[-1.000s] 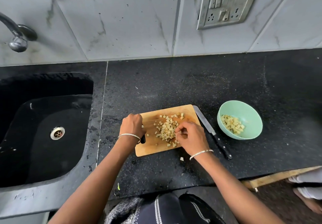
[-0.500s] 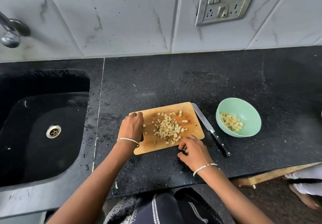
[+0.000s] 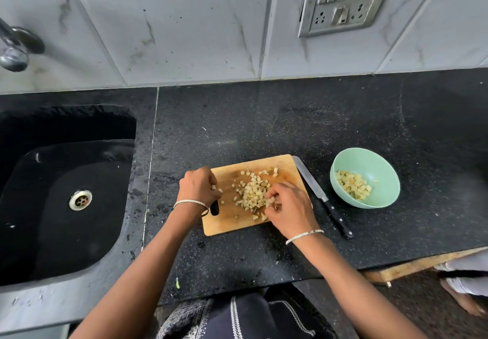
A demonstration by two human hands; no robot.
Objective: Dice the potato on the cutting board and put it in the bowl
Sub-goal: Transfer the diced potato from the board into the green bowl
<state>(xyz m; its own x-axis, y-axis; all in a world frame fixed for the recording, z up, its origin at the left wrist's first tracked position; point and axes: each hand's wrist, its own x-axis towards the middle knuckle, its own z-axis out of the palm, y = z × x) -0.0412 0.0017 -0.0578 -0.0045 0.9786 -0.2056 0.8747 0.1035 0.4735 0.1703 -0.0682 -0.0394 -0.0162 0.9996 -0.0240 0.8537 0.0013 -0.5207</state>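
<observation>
A wooden cutting board (image 3: 227, 224) lies on the black counter with a pile of diced potato (image 3: 252, 192) in its middle and a few stray cubes around it. My left hand (image 3: 197, 186) grips the board's left end with curled fingers. My right hand (image 3: 289, 208) is at the pile's right side, fingers curled round some cubes. A mint-green bowl (image 3: 380, 163) stands to the right of the board and holds more potato cubes (image 3: 352, 184). Between board and bowl lies a black-handled knife (image 3: 320, 197), touched by neither hand.
A black sink (image 3: 66, 193) with a steel drain fills the left side, its tap (image 3: 14, 48) above it. A switch and socket plate (image 3: 340, 1) hangs on the tiled wall. The counter's front edge runs just below my forearms. A person's foot (image 3: 464, 296) shows at the lower right.
My right hand went down to the counter in front of the board, where a stray cube lay, then came back up to the pile. My left hand stayed at the board's left end.
</observation>
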